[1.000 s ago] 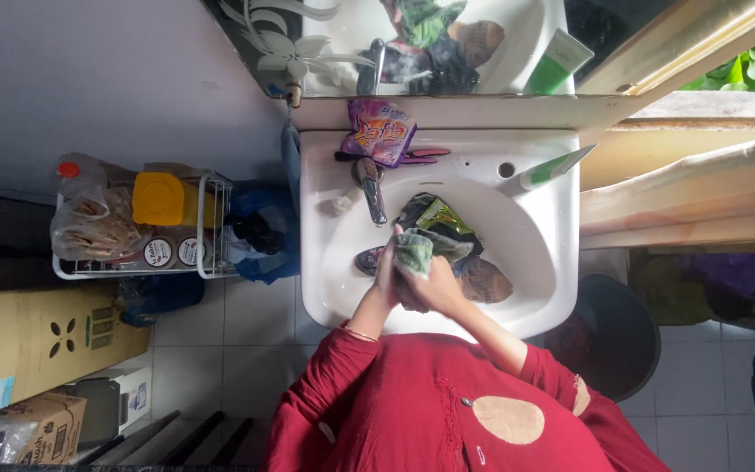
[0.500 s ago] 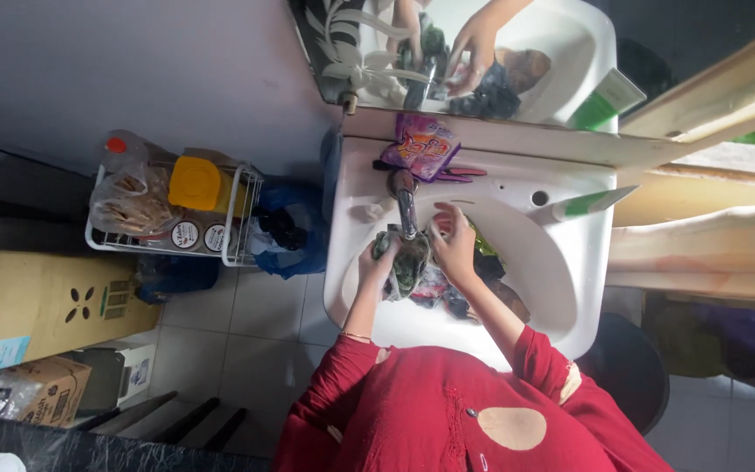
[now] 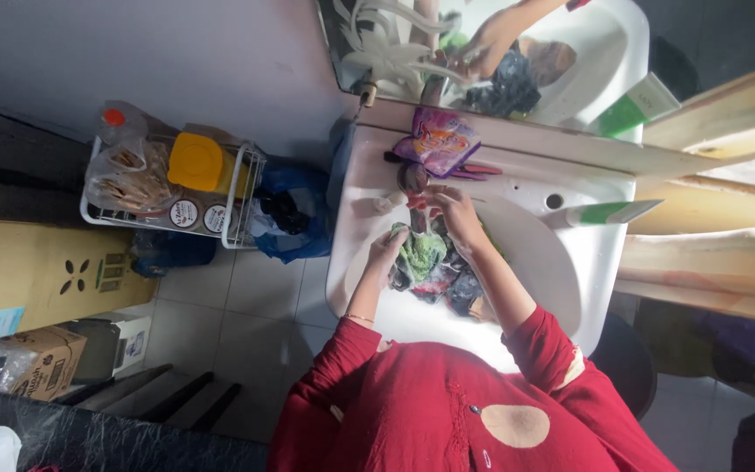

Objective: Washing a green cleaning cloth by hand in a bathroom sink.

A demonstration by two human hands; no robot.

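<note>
Both hands over white sink [image 3: 561,288]. Left hand [image 3: 386,249] closed on green cloth [image 3: 421,252], which lies in the basin atop dark wet clothes [image 3: 447,284]. Right hand [image 3: 452,212] at the tap [image 3: 414,179], fingers curled; its grip cannot be told. Wire rack [image 3: 168,188] stands beside sink.

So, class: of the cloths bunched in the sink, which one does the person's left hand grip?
The green cloth. It is the only bright green piece; the left hand closes on its edge, while the darker cloths lie beside it, nearer the person.
</note>
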